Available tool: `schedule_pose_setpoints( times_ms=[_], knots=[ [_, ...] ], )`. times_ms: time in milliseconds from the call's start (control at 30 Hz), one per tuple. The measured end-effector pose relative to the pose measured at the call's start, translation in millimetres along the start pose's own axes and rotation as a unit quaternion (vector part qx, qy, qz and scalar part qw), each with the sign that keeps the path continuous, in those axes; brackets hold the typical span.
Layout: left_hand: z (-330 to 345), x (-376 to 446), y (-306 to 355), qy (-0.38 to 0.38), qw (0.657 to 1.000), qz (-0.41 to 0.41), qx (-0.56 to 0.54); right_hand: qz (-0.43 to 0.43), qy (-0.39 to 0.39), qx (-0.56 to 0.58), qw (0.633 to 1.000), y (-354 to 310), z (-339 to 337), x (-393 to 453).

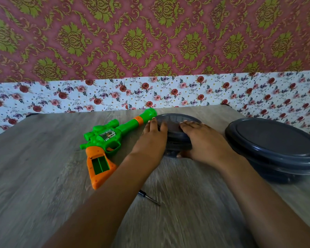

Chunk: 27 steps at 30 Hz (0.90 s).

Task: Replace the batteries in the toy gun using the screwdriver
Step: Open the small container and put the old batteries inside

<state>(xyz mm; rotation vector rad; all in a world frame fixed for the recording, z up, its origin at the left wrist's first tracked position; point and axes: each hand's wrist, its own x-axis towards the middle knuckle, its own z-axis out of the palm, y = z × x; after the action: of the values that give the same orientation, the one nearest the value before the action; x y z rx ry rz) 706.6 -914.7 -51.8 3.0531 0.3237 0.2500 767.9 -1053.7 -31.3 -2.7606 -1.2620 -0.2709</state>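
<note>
The green and orange toy gun (111, 140) lies on the wooden table (34, 176), barrel pointing to the far right. The battery slot in its orange grip (99, 164) is uncovered and looks empty. A small black-handled screwdriver (149, 197) lies on the table between my forearms. Both hands are on a small dark grey round lidded container (175, 138) behind it. My left hand (151, 138) holds its left side with fingers over the lid. My right hand (204, 142) grips its right side, thumb at the lower rim. No batteries or cover show.
A larger dark grey round lidded container (274, 145) stands at the right, close to my right forearm. A floral-papered ledge (97, 95) and patterned wall run behind the table's far edge. The picture is motion-blurred.
</note>
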Motion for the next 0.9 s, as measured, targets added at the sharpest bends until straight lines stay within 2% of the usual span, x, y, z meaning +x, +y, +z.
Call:
schedule_pose_setpoints(
  times_ms=[267,533,767,900],
  knots=[
    [3.3,2.4,-4.1,-0.016,0.999,0.001,0.029,-0.01,-0.01,-0.017,1.0,-0.1,4.5,3.9],
    [-3.1,1.4,-15.2,0.01,0.999,0.03,0.014,0.004,-0.01,0.06,0.998,0.8,1.4,1.8],
    [-11.1,-1.0,-22.7,0.04,0.998,0.04,-0.005,0.041,0.075,0.105,0.991,-2.4,10.9,2.9],
    [-13.1,-1.8,-22.5,0.027,0.999,0.043,0.002,0.083,0.089,0.134,0.983,3.5,15.2,5.2]
  ],
)
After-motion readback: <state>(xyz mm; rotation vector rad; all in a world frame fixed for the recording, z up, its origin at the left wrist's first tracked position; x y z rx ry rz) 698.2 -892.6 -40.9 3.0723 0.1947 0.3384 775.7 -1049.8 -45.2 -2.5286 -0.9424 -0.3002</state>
